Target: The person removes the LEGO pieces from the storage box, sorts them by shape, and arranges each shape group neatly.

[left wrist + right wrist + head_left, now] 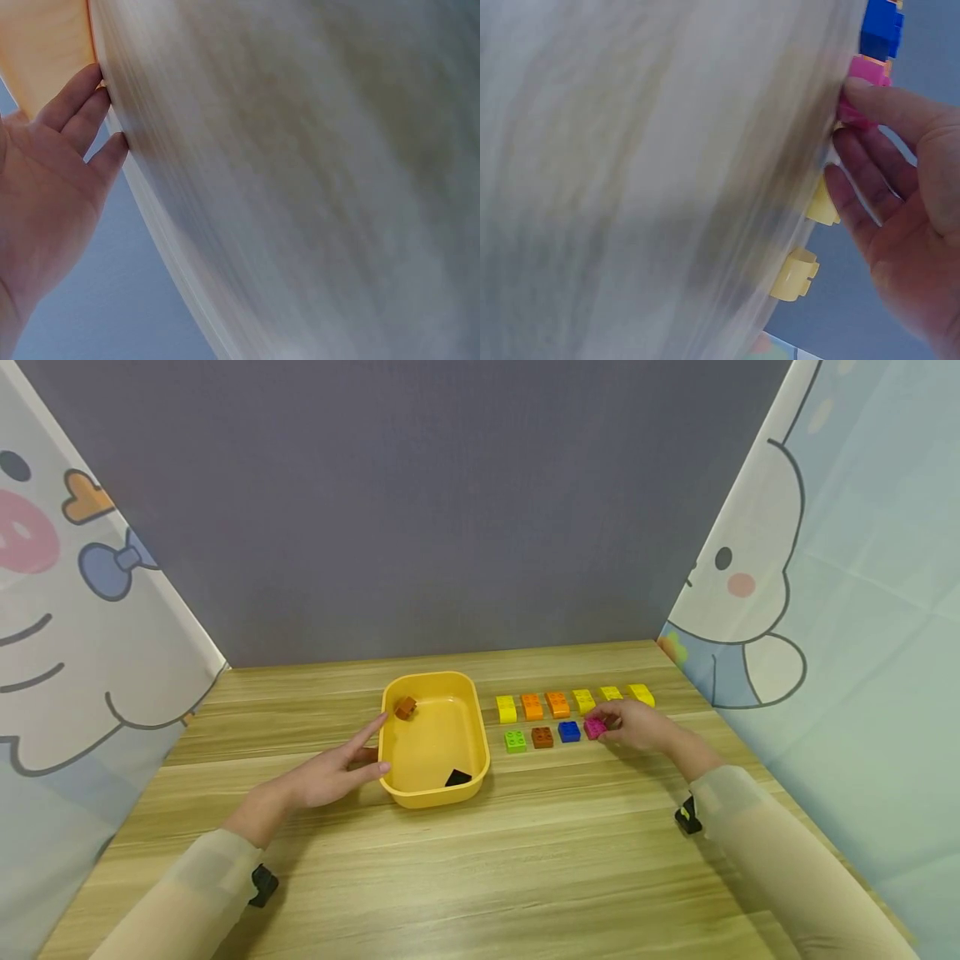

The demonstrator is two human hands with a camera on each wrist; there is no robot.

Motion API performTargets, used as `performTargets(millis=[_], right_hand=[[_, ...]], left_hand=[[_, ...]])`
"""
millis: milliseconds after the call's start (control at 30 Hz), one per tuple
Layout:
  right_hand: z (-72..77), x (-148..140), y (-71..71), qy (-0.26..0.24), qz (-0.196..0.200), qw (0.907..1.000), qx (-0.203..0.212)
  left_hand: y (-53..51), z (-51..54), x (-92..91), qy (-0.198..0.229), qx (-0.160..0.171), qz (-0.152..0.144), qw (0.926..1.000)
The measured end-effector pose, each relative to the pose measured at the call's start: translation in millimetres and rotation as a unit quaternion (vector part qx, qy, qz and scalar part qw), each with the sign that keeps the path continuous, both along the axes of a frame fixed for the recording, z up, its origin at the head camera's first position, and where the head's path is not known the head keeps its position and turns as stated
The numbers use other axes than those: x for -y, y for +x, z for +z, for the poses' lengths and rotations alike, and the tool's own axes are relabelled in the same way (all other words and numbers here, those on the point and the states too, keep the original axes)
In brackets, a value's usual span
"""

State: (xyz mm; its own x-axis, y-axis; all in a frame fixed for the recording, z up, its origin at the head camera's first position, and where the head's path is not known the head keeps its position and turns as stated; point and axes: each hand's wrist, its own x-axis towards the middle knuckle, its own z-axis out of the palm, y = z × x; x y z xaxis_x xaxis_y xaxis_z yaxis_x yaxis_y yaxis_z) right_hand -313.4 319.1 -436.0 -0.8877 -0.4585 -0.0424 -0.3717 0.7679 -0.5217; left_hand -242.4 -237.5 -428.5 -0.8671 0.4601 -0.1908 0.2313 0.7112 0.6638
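Note:
In the head view my right hand (637, 725) pinches a magenta toy building brick (595, 728) at the right end of the front row. The right wrist view shows the thumb lying on that magenta brick (866, 71), the other fingers behind it. Beside it stands a blue brick (569, 732), followed leftward by a brown brick (542, 737) and a lime green brick (515, 742). My left hand (326, 777) rests with extended fingers against the left side of a yellow bin (482, 727). The bin holds an orange-brown brick (406, 708) and a black piece (458, 778).
Behind the front row runs a back row of yellow and orange bricks, from a yellow brick (506, 709) to another yellow brick (641, 695) at the right. A grey panel (450, 527) rises behind the wooden table (480, 877); printed cloths hang at both sides.

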Motion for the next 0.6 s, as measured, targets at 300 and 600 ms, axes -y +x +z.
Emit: performTargets(millis=[300, 600], right_hand=[[-1.4, -1.4, -2.1, 0.017, -0.002, 0.9998, -0.005], [-2.9, -2.0, -3.5, 0.010, -0.004, 0.9999, 0.004]], left_hand=[[-0.8, -1.5, 0.5, 0.001, -0.003, 0.000, 1.0000], [0.7, -0.7, 1.9, 0.001, -0.002, 0.001, 1.0000]])
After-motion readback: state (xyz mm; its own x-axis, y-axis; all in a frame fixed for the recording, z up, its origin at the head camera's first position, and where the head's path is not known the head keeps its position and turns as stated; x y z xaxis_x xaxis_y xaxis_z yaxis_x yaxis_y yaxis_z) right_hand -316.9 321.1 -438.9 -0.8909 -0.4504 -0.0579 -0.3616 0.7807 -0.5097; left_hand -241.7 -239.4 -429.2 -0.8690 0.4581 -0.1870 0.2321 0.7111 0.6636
